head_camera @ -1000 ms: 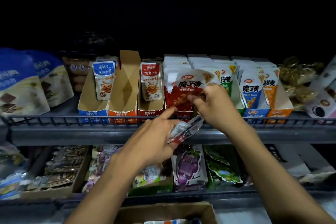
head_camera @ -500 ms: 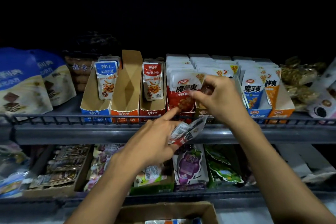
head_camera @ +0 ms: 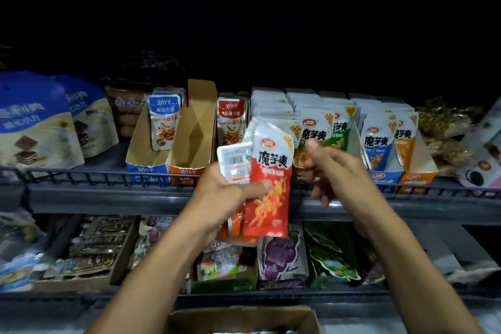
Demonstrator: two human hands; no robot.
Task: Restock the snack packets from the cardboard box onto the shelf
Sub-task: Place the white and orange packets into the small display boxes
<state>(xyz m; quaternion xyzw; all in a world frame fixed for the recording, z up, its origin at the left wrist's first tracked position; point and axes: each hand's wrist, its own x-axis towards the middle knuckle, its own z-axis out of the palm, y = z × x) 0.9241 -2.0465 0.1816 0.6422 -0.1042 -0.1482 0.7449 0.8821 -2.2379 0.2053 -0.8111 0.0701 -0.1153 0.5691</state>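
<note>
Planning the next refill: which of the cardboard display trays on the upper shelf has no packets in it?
The orange-fronted tray, second from left; the blue-fronted tray beside it holds packets.

My left hand [head_camera: 217, 192] holds a red and white packet [head_camera: 271, 184] patterned with orange strips; behind it, blue [head_camera: 147, 172] and orange [head_camera: 187, 171] display boxes.
</note>
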